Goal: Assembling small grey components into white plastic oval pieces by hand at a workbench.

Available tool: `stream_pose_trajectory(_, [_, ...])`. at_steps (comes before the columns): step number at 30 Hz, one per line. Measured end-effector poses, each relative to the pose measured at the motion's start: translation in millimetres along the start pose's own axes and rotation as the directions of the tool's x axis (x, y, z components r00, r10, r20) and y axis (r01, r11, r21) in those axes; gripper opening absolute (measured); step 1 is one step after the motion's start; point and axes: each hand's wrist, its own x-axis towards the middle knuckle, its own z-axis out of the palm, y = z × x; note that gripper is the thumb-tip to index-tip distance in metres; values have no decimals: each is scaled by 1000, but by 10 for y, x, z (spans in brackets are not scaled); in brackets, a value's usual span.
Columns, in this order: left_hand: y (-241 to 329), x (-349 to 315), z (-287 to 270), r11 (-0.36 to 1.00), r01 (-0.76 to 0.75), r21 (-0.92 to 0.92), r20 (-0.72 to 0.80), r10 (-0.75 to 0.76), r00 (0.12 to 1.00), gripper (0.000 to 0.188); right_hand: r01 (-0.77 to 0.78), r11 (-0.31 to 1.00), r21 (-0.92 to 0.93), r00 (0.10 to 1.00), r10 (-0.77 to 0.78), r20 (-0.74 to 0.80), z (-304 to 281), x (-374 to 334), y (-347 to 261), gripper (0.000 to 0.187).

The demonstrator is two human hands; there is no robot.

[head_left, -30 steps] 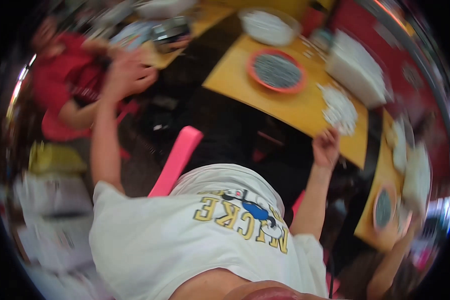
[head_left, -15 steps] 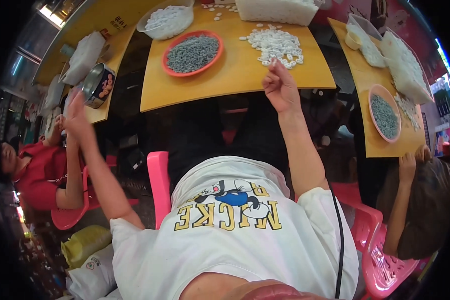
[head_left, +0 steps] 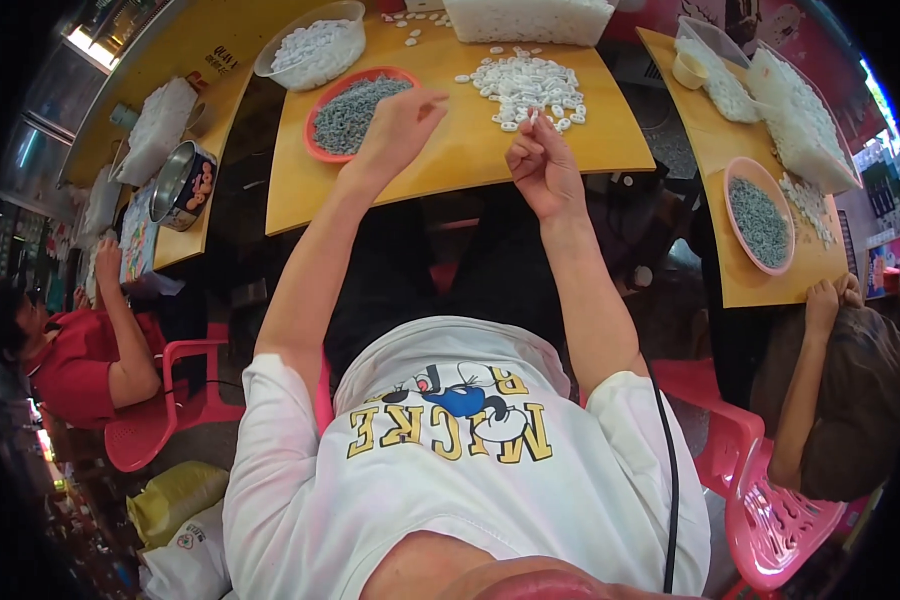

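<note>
My left hand is over the right edge of an orange-red plate heaped with small grey screw-like pieces. Its fingers are drawn together, and I cannot make out what is between them. At the near edge of a pile of small white oval plastic pieces with holes, my right hand has thumb and fingers pinched on one white plastic piece. That piece is partly hidden by the fingertips.
A clear bowl and a clear bin of white pieces stand at the back of the wooden table. On the left table is a round tin. The right table bears a pink plate. People sit at both sides.
My left hand has swung from the far left, near the tin, to over the plate of grey pieces. The right hand stays beside the white pile. The view has shifted slightly.
</note>
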Motion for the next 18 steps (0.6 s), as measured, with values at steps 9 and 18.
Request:
stream_pose_trajectory(9, [-760, 1000, 777, 928, -125, 350, -60, 155, 986, 22, -4, 1000, 18, 1000, 4, -22, 108, -39, 12, 14])
stream_pose_trajectory(18, [-61, 281, 315, 895, 213, -392, 51, -210, 976, 23, 135, 900, -413, 986, -164, -34, 193, -67, 72, 15])
